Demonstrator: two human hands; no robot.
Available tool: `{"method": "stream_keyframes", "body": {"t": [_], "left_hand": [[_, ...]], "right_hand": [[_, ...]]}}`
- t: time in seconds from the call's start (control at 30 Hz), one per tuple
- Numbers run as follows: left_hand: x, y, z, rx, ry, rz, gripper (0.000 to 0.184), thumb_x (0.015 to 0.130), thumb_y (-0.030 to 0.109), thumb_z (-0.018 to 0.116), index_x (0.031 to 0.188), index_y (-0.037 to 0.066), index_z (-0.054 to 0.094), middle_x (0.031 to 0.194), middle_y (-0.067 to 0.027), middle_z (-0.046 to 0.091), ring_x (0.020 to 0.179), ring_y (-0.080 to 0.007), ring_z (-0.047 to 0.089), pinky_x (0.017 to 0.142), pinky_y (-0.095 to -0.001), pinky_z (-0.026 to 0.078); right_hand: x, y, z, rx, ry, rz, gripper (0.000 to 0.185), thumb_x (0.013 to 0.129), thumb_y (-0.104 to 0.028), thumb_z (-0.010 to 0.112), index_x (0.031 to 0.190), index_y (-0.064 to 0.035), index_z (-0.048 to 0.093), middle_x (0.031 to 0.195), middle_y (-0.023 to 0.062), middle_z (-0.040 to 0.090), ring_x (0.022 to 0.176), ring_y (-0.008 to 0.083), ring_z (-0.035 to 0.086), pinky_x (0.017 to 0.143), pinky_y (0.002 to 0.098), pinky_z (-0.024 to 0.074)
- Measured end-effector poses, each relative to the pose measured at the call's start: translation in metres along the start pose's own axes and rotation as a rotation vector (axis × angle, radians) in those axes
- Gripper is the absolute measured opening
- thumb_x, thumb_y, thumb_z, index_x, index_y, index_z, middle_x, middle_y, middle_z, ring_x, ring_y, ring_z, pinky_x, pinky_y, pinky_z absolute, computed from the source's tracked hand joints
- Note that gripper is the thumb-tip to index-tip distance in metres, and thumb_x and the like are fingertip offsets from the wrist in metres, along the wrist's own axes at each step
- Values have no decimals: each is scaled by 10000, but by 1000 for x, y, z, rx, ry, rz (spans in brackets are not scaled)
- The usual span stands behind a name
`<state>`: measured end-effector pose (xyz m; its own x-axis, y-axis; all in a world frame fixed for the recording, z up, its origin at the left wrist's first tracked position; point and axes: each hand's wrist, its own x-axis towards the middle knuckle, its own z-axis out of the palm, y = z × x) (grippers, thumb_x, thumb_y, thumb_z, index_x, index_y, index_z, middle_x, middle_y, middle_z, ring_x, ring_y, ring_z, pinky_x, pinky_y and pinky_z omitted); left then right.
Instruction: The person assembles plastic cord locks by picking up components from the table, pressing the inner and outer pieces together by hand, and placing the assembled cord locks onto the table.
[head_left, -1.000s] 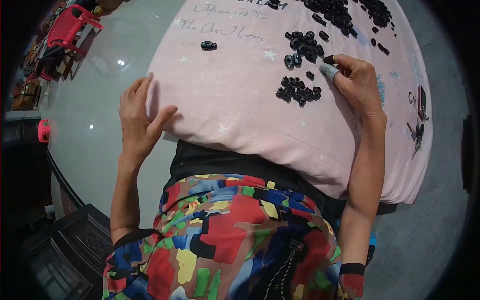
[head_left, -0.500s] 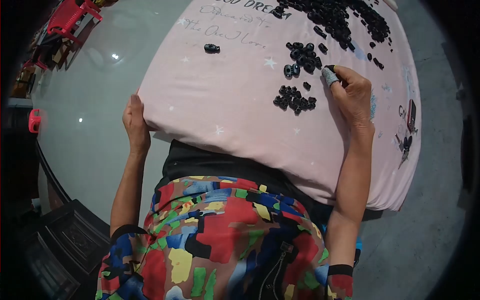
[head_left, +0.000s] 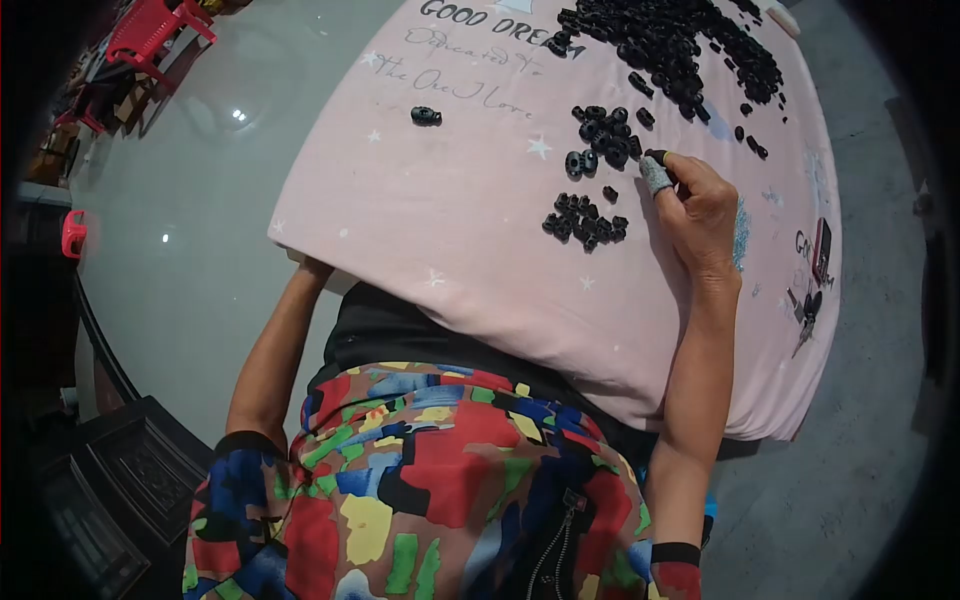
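My right hand (head_left: 697, 205) is over the pink cloth, thumb and forefinger pinched together. A grey wrap covers the thumb, and the forefinger has a black tip cover. The fingertips are at the right side of a cluster of small black plastic pieces (head_left: 604, 132), which look like cord locks; whether they hold one is hidden. Nearer to me lies a group of smaller black parts (head_left: 585, 222). A single black piece (head_left: 426, 117) rests apart on the left. My left hand (head_left: 316, 269) is mostly hidden beneath the table's near-left edge, its fingers out of sight.
A large pile of black pieces (head_left: 660, 50) spreads over the far side of the pink-covered table (head_left: 450, 215). Keys (head_left: 808, 308) and a small dark red item (head_left: 822, 250) lie at the right edge. A red plastic chair (head_left: 160, 40) stands on the floor at far left.
My left hand has gone from gripping the table's left corner to under its edge. My right hand stays beside the cluster, still pinched. The view has shifted slightly.
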<state>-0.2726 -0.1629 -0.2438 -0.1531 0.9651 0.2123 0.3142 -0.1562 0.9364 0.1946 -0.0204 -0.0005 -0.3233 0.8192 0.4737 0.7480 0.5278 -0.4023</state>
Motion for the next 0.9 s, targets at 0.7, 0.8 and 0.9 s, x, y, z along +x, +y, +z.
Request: {"method": "stream_keyframes", "body": {"t": [0.7, 0.8, 0.9], "left_hand": [[-57, 26, 54, 387, -190, -501, 549, 892, 248, 685, 1329, -23, 491, 1275, -152, 594, 1163, -256, 571, 983, -380, 473], [-53, 29, 49, 386, -222, -538, 547, 894, 247, 683, 1328, -25, 492, 1275, -152, 594, 1160, -254, 572, 981, -378, 474], [-51, 24, 46, 371, -251, -568, 545, 895, 246, 682, 1327, -27, 493, 1275, -151, 595, 1157, -252, 574, 979, -376, 475]], "right_hand": [[9, -40, 4, 106, -114, -3, 89, 754, 0, 697, 842, 3, 684, 624, 107, 531, 554, 258, 486, 509, 364, 373], [15, -44, 6, 76, -100, 34, 89, 758, -13, 713, 846, -5, 702, 611, 89, 519, 540, 238, 472, 496, 351, 364], [12, -33, 9, 47, -111, 16, 103, 745, -19, 730, 846, -11, 712, 606, 75, 514, 528, 225, 462, 484, 343, 356]]}}
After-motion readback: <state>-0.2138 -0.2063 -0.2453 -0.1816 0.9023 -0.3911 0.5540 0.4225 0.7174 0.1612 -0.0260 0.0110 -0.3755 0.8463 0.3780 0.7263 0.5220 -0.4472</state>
